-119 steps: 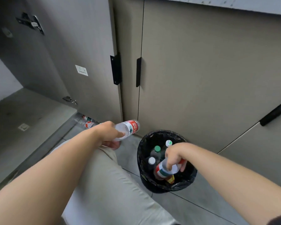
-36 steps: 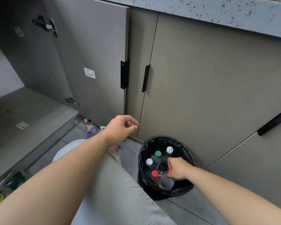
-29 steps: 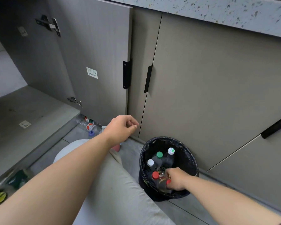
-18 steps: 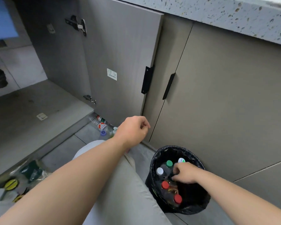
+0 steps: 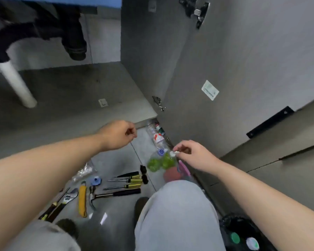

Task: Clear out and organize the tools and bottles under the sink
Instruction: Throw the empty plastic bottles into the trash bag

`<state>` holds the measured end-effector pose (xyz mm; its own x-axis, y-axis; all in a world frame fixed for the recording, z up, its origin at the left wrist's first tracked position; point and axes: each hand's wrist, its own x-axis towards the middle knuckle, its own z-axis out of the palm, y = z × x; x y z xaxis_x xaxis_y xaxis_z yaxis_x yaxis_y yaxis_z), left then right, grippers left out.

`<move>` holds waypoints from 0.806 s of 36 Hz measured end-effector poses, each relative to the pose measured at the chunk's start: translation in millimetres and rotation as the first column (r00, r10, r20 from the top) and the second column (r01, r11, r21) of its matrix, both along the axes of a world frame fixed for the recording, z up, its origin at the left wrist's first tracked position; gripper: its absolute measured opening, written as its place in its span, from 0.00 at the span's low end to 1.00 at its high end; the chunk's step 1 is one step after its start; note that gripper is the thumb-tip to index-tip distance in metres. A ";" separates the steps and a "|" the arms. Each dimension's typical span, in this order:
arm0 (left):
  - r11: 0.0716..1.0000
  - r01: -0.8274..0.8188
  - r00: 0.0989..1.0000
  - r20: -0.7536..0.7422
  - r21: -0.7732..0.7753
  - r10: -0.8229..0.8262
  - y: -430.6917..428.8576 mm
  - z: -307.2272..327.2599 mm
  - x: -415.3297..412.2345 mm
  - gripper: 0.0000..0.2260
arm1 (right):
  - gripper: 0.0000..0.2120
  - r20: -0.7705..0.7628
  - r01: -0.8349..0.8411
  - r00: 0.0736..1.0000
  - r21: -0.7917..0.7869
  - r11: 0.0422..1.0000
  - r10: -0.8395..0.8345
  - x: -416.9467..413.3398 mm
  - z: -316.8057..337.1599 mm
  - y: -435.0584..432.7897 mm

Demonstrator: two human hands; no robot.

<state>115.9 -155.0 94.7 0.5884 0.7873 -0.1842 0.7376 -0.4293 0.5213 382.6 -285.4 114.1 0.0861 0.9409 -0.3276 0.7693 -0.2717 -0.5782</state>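
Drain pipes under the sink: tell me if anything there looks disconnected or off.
One thing stands out. The black drain pipe ends in an open mouth hanging above the cabinet floor, joined to nothing that shows. The curved black pipe beside it runs into the tilted white pipe. No spill shows.

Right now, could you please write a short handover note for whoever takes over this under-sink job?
Left hand: loosely closed, empty, above the floor.
Right hand: fingertips pinching the white cap of a green bottle by the open cabinet door.
Done: some bottles are in the black bin; the cabinet floor looks cleared.
Left: a second green bottle, clear bottles beside the door, and tools on the floor, including a hammer and screwdrivers, to organize.
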 end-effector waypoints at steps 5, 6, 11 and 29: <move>0.988 -0.068 0.997 0.031 -0.142 0.074 41.3 -51.0 -25.5 0.05 | 0.06 0.020 -0.046 0.998 -0.218 0.975 0.052 -13.4 -70.1 99.5; 0.981 -0.084 0.995 0.038 -0.174 0.092 48.3 -62.0 -27.6 0.05 | 0.06 0.050 -0.044 0.997 -0.241 0.970 0.058 -13.5 -86.5 116.0; 0.922 -0.136 0.982 0.072 -0.362 0.173 74.2 -118.3 -31.7 0.06 | 0.18 0.176 0.067 0.984 -0.313 0.947 -0.011 -10.9 -162.1 177.4; 0.722 -0.212 0.953 0.024 -0.658 0.301 81.6 -236.9 -42.2 0.08 | 0.44 0.483 0.188 0.870 -0.515 0.837 0.102 -25.5 -274.2 253.8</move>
<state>73.7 -73.4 -142.2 0.4339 0.6313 -0.6429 0.6816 0.2366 0.6924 357.2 -31.6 -160.1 0.4008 0.6196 -0.6749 0.8821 -0.4600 0.1016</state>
